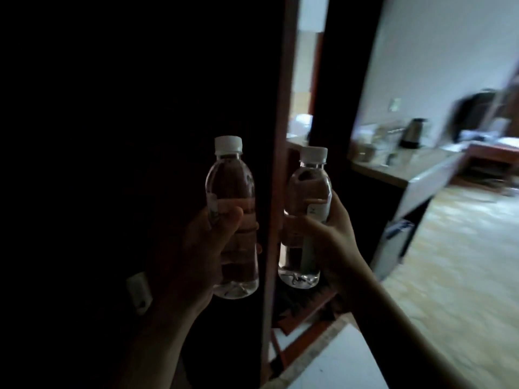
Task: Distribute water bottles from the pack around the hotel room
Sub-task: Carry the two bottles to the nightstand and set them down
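Two bottles upright, left bottle (231, 209) in left hand (196, 248), right bottle (306, 217) in right hand (331, 242)

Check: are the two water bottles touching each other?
Apart. The head view shows the red door-frame edge in the gap between the left bottle and right bottle.

A water bottle (231, 217) stands upright in the left hand (193, 248), another bottle (304, 220) in the right hand (334, 237) beside it; beyond the right hand, a kettle (412, 133) sits on the desk (415, 172).

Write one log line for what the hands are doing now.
left hand: holds left bottle | right hand: holds right bottle | both upright, capped
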`<state>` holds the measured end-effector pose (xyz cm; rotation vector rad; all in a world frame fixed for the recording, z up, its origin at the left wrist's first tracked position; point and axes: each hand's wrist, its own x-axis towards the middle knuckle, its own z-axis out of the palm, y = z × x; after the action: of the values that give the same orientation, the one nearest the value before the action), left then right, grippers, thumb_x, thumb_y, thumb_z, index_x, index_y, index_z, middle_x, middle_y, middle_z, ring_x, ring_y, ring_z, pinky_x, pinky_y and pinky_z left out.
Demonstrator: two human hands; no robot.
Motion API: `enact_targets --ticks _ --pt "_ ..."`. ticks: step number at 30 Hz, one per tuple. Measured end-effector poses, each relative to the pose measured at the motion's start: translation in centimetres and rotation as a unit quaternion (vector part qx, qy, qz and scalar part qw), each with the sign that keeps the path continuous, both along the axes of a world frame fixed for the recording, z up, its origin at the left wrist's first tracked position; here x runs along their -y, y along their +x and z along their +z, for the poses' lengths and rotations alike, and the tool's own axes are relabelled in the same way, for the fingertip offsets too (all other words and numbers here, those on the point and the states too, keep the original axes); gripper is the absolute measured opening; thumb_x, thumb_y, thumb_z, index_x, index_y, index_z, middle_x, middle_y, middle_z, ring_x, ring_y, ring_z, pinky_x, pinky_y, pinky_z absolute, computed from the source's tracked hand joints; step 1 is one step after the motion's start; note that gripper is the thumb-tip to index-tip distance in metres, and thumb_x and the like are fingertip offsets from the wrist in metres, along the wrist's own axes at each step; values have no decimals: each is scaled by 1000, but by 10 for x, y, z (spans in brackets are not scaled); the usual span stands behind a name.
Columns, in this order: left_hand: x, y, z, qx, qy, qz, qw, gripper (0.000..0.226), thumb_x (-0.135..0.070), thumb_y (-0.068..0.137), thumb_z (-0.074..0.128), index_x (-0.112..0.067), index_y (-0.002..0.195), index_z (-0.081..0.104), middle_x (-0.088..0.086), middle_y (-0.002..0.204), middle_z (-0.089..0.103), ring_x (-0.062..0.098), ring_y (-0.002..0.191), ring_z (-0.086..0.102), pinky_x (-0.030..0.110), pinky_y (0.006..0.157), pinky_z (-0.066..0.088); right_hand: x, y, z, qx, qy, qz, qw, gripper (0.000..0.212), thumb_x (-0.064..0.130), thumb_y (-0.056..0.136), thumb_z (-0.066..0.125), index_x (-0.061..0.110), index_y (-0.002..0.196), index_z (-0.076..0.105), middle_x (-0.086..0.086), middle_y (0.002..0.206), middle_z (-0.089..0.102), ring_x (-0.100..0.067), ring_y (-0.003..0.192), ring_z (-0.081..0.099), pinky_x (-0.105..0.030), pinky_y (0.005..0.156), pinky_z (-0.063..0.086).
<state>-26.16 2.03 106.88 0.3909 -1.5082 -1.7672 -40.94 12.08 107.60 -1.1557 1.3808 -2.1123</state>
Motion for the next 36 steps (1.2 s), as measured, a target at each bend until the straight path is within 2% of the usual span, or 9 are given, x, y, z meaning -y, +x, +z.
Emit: enact_targets --ticks 4,8,11,14,17,22,26,31,36 --pt "-60 -114 4 -13 -8 -96 995 41 -36 75 61 -9 105 66 3 69 72 18 53 67 27 46 53 -86 -85 9 2 -12 -122 992 45 8 50 76 12 91 58 4 63 65 -15 55 61 -32 51 53" --pt "-127 -217 9 -21 -3 -182 983 57 -36 74 61 8 110 60 17 73 65 22 53 65 28 45 53 -176 -163 15 -1 -1 -196 981 44 1 59 73 7 100 57 0 70 67 -22 60 64 -37 51 55" --pt "-166 -288 10 -33 -24 -239 970 76 -46 67 74 13 112 57 24 78 60 26 58 62 24 47 50 -231 -213 20 -11 3 -228 973 41 -1 64 69 8 102 55 4 72 69 -18 61 67 -37 51 55" --pt "-194 -346 12 -26 -54 -256 965 57 -41 71 71 0 110 63 9 82 75 21 62 72 26 52 54 -268 -255 25 -14 11 -272 962 38 0 63 69 13 97 55 9 68 70 -12 57 68 -35 50 57" --pt "-215 -401 12 -20 -78 -295 952 40 -37 76 65 -9 105 64 5 82 77 19 63 73 27 54 56 -291 -298 28 -15 16 -309 951 39 -4 66 72 14 96 55 12 68 71 -11 57 69 -34 49 58" --pt "-227 -500 11 -33 -81 -331 940 87 -65 53 79 -2 109 62 7 81 76 22 65 74 29 54 56 -311 -382 23 -14 18 -374 927 41 -4 67 76 16 95 55 13 68 70 -11 58 68 -36 50 59" --pt "-220 -592 12 -50 -89 -354 929 66 -53 64 66 -5 110 60 7 83 76 21 68 74 28 56 57 -309 -460 24 -17 35 -409 912 39 -12 73 72 14 96 55 13 67 70 -13 58 67 -39 52 59" --pt "-204 -716 24 -60 -87 -390 915 30 -34 77 62 -15 100 64 6 80 77 21 65 74 27 54 57 -294 -566 39 -32 55 -468 881 42 11 60 78 19 97 59 6 73 70 -26 68 69 -42 58 61" --pt "-205 -824 42 -69 -68 -435 895 28 -33 77 70 -13 96 65 3 74 75 19 56 71 26 50 56 -290 -662 52 -30 60 -503 861 42 11 61 76 17 98 58 5 73 68 -23 69 69 -44 62 62"
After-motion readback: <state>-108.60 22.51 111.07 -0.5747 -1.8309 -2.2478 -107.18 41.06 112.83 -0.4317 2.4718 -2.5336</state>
